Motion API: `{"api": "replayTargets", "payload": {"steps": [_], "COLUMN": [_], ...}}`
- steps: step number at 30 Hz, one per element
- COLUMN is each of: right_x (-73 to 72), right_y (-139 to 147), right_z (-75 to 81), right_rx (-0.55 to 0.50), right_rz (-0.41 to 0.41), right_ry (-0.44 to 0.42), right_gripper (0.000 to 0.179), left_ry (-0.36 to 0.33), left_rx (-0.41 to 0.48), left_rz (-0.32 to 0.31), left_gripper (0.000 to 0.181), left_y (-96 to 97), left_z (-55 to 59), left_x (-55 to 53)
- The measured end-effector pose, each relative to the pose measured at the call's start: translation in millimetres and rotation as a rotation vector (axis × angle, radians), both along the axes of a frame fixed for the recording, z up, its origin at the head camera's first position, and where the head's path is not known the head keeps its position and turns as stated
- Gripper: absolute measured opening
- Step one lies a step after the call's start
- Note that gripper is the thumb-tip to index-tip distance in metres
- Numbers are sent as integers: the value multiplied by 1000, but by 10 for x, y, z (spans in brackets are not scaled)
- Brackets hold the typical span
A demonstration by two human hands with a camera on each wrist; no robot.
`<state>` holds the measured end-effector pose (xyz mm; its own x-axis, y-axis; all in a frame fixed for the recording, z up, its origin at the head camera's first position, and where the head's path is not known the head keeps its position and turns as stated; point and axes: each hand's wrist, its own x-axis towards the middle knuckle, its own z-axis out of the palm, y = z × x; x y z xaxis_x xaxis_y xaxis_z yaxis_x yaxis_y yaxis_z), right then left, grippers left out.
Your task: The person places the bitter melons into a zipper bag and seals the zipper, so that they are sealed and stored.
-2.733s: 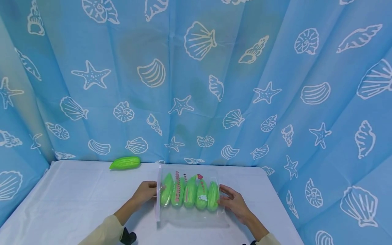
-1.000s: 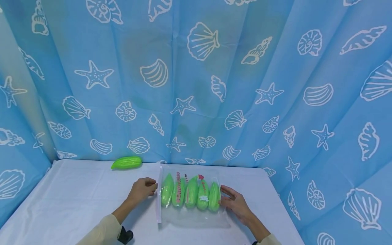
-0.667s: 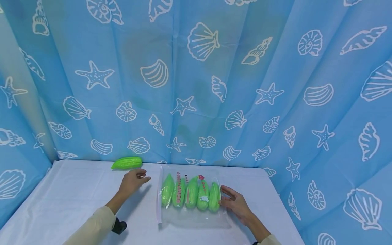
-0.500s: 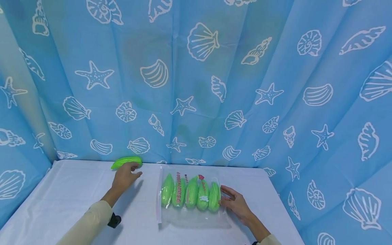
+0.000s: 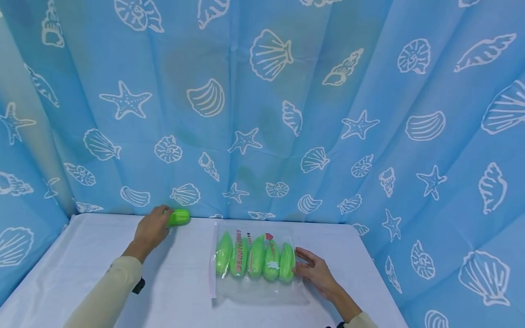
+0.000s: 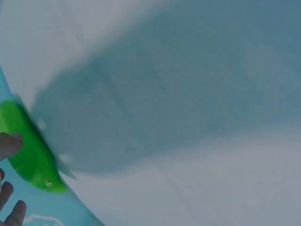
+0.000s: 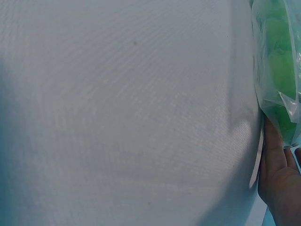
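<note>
One green ridged bitter melon lies at the table's back edge, left of the middle. My left hand reaches over its left end, hiding that part. In the left wrist view the thumb overlaps the bitter melon, and the fingers spread on its far side. A clear zip bag with red print lies flat at the table's middle, several green bitter melons side by side inside. My right hand holds the bag's right edge between thumb and fingers; the right wrist view shows it against the plastic.
A white cloth covers the table. Behind and to both sides hangs a blue curtain with white shells and starfish, close to the table's back edge. The bag's zip strip faces left.
My left hand has let go of the bag's left edge and moved left and back to the lone bitter melon. The right hand and the bag stay in place.
</note>
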<state>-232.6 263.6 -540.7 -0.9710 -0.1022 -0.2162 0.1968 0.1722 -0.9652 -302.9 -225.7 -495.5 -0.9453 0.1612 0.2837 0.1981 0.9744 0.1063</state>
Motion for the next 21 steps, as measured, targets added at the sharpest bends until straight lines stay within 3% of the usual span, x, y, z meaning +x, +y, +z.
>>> {"api": "replayTargets", "payload": {"steps": [4,21], "right_x": [-10,-8], "right_y": [8,-7], "right_z": [0,31], "right_rx": [14,35], "right_rz": [-4,-10], "right_ry": [-8,-7], "right_gripper": [77,78], "left_ry": [15,40], "left_rx": [-84,-208], "left_rz": [-26,-113], "left_gripper": [55,47], "left_y": [-65,-5], "left_z": [-22,-71], "left_x": [-13,-130]}}
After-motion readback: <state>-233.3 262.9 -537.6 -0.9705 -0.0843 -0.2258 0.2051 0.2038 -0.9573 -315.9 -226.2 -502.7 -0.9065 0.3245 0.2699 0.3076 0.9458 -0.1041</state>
